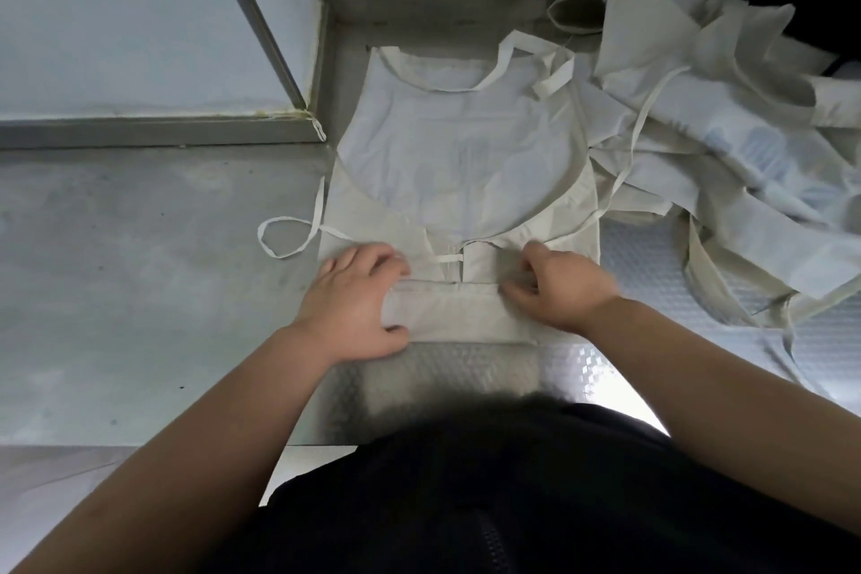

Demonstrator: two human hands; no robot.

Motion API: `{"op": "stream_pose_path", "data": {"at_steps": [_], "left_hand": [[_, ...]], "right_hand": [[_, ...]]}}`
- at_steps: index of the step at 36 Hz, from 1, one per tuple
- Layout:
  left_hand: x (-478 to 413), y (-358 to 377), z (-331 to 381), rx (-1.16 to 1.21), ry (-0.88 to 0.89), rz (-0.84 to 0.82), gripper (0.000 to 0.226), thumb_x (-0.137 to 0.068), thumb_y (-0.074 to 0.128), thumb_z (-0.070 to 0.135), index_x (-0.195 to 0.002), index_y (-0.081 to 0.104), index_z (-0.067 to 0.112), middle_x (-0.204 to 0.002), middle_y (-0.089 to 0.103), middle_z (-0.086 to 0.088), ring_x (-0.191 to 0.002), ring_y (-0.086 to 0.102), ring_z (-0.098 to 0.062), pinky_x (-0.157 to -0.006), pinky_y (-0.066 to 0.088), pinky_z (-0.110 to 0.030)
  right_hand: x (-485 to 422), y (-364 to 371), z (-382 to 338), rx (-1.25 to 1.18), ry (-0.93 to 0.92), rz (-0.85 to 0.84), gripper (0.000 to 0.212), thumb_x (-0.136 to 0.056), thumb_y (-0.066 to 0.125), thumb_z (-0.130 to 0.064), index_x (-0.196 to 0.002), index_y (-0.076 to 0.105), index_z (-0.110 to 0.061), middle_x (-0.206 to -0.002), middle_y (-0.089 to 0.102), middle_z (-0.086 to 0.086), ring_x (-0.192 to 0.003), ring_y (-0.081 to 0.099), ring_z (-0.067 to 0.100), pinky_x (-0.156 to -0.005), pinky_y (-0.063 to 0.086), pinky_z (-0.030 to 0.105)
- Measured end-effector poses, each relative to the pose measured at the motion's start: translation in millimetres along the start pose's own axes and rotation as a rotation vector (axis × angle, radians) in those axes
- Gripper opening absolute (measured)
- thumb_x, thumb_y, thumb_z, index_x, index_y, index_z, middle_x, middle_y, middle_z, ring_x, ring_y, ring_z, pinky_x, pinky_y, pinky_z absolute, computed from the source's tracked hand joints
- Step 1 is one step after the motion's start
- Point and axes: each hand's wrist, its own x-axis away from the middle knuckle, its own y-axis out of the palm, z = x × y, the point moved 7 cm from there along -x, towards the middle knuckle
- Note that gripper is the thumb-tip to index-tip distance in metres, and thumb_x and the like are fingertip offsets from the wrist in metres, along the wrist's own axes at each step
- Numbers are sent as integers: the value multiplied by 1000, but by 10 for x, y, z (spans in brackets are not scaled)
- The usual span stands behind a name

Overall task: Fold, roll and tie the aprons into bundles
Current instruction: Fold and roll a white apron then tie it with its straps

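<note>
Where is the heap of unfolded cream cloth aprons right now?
In the head view, the heap of cream cloth aprons lies at the person's upper right, touching the right edge of the spread-out cream apron.

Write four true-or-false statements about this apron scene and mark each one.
1. The left hand and right hand both hold the near, rolled edge of the apron. True.
2. The pile of aprons lies on the person's left. False: it lies on the right.
3. A tie strap forms a loop on the table, left of the apron. True.
4. The apron is already tied into a bundle. False: only its near edge is rolled and the rest lies spread flat.
</note>
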Motion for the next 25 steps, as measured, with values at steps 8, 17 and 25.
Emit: {"op": "stream_pose_path", "data": {"at_steps": [8, 17, 25], "left_hand": [[-31, 60, -100, 1, -85, -151, 95, -53, 23, 71, -144, 23, 44, -158, 1, 8, -144, 6, -15, -112, 14, -32], [-44, -31, -211, -6, -162, -154, 93, -68, 59, 71, -146, 21, 38, -154, -20, 11, -137, 19, -22, -111, 29, -38], [-69, -30, -159, -73, -99, -136, 94, -70, 59, 70, -147, 21, 31, -155, -22, 10, -134, 23, -24, -110, 27, -38]], "right_hand": [[-51, 24, 43, 32, 168, 7, 26, -95, 40, -41, -101, 44, -16, -99, 63, 9, -89, 58, 30, -64, 38, 31], [228, -198, 562, -20, 625, 103, 32, -92, 38, -17, -123, 44, -8, -116, 58, 14, -103, 55, 34, -81, 39, 37], [351, -372, 587, -60, 542, 256, 47, -91, 43, -14, -137, 35, -13, -131, 41, 18, -118, 43, 38, -92, 37, 42]]}}
